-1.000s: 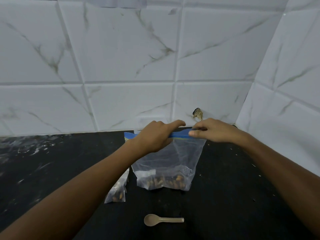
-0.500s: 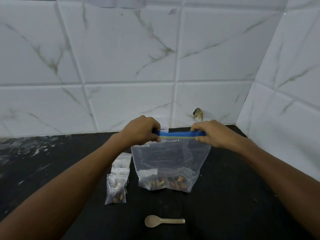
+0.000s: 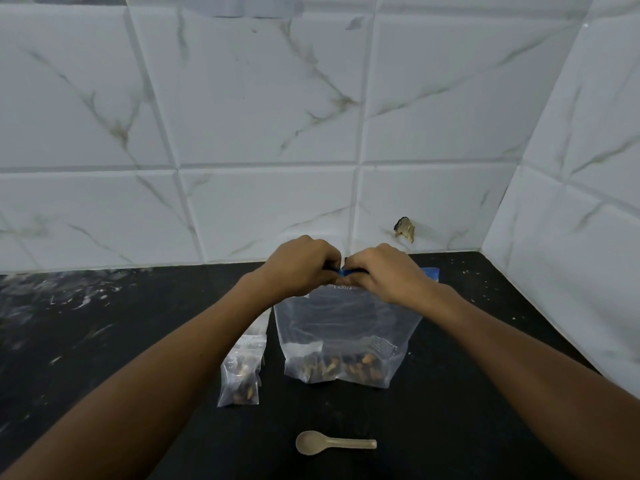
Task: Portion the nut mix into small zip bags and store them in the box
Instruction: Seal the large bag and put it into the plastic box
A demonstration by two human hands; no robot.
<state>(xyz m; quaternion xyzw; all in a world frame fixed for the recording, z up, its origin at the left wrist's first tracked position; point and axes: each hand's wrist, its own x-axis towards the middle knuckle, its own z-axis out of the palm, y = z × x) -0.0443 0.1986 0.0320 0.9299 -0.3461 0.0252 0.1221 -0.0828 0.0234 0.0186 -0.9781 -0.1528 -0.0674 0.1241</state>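
Pinching the blue zip strip of the big nut bag [image 3: 346, 341] with both hands, left hand [image 3: 301, 265] and right hand [image 3: 384, 271], we see one filled small bag [image 3: 240, 375] beside it near the table's [image 3: 485, 427] back edge; no box appears, so much portioning remains.

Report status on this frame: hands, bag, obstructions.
Left hand and right hand both pinch the big bag's blue zip strip. Big bag upright, nuts at bottom. Nothing obstructing.

Black counter [image 3: 467, 393] carries large bag [image 3: 346, 341], small bag [image 3: 240, 375], spoon [image 3: 332, 443].
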